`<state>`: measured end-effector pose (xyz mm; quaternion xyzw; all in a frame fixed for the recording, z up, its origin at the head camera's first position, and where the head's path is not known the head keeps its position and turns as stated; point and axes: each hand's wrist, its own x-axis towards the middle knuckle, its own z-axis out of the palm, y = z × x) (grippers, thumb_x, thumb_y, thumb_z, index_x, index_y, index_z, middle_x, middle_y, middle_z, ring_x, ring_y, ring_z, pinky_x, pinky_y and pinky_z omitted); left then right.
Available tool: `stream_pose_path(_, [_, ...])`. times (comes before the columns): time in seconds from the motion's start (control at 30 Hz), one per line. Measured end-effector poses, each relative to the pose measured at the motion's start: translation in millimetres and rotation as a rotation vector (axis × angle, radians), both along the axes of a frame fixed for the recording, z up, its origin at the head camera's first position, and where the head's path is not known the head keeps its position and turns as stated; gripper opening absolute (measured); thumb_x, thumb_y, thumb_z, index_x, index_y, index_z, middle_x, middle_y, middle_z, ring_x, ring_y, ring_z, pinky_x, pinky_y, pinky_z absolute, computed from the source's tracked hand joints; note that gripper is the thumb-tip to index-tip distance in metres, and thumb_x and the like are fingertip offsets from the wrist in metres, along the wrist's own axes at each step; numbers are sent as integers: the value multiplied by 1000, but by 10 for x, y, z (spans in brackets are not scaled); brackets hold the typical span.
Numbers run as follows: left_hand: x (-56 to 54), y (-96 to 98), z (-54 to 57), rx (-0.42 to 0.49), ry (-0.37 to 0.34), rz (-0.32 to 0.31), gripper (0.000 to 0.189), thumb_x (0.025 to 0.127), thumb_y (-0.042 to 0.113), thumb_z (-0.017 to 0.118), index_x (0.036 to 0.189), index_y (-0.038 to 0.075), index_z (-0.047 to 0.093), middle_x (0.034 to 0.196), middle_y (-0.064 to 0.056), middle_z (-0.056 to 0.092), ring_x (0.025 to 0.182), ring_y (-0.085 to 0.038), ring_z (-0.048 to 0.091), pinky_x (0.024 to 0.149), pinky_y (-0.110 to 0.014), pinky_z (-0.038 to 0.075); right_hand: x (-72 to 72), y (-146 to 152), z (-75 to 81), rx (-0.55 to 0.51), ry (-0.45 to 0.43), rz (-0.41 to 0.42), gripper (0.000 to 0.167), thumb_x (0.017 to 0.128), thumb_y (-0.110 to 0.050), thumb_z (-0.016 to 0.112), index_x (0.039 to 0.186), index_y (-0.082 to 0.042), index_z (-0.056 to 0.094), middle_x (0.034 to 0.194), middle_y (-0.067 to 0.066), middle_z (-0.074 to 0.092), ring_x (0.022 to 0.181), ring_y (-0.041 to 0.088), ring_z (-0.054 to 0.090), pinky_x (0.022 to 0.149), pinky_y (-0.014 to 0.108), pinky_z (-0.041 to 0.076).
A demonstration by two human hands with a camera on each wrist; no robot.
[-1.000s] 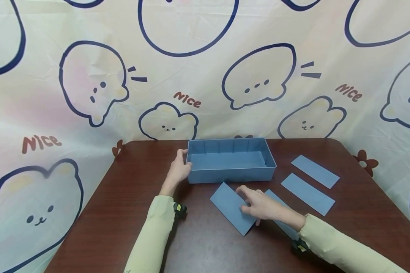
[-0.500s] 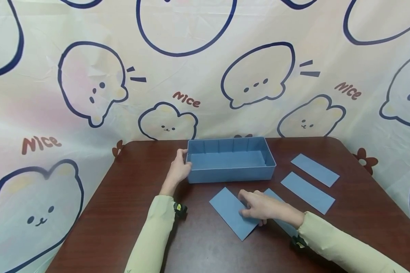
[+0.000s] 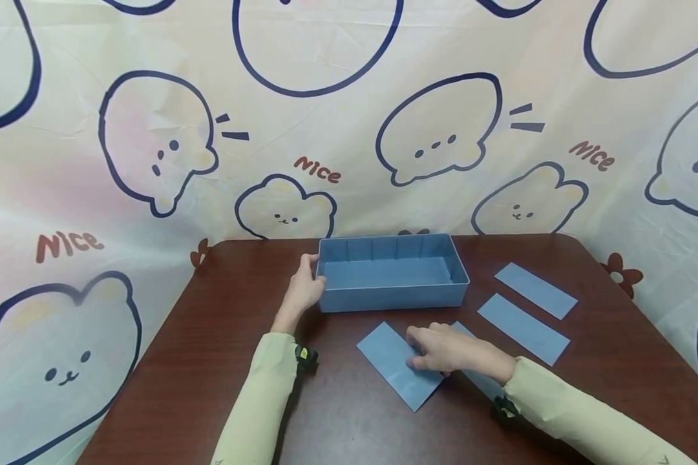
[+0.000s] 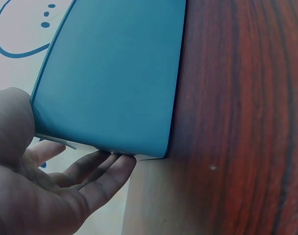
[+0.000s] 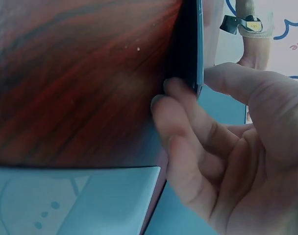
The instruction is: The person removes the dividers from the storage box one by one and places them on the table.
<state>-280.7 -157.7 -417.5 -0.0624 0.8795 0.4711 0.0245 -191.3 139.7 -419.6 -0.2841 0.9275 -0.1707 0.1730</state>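
Observation:
An open blue box (image 3: 392,297) with ribbed inner walls stands near the table's back edge. My left hand (image 3: 304,287) holds its left end. In the left wrist view, several fingers (image 4: 107,178) touch the box's short end wall and the thumb lies by the rim. In front of the box is a flat blue panel (image 3: 392,361), whose right edge my right hand (image 3: 450,349) pinches. The right wrist view shows this panel edge-on between thumb and fingers, with dark shadow beside it. Partly hidden under my right hand and wrist lies another blue panel (image 3: 483,381).
To the right of the box, a blue strip (image 3: 536,290) and a second blue strip (image 3: 523,329) lie slanted on the dark brown table (image 3: 349,426). A cloth with cartoon drawings (image 3: 349,129) hangs behind and on both sides.
Held by my right hand, the panel has shifted slightly toward my body, away from the box, mostly in the first half second. My left hand and the box stay where they were.

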Motion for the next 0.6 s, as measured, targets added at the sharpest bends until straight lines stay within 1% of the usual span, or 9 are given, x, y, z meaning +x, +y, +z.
stream_pose_path(0.17, [-3,10,-4,-6,8,-1,56,97,13,47,149,20,26,153,-17,39,132,-35,45,111,-60,35,-3,-23,5,86,120,17,23,87,-35,71,95,-17,61,61,-7,49,47,9,48,44,23,37])
stream_pose_path(0.27, [-6,15,-3,-7,11,-3,56,97,13,47,149,19,26,153,-17,39,132,-35,46,111,-59,35,1,-30,4,97,172,35,21,86,-34,73,89,-17,60,60,-7,47,48,8,45,44,23,32])
stream_pose_path(0.37, [-9,15,-1,-4,9,-4,56,97,13,47,149,20,26,153,-17,38,133,-35,45,111,-60,35,3,-35,-4,82,198,53,20,86,-30,73,86,-17,59,60,-7,45,50,8,43,44,22,31])
stream_pose_path(0.47, [-10,5,1,5,2,0,56,97,14,47,149,20,26,154,-17,38,134,-36,45,111,-60,35,3,-44,-6,64,204,65,18,86,-27,73,86,-15,59,60,-7,45,49,7,42,44,22,31])
stream_pose_path(0.6, [-14,-1,-15,7,-2,2,56,97,14,47,149,20,25,154,-16,38,134,-36,44,111,-61,35,-6,-51,-6,74,217,57,16,86,-26,73,85,-15,60,60,-6,46,50,7,42,44,22,31])
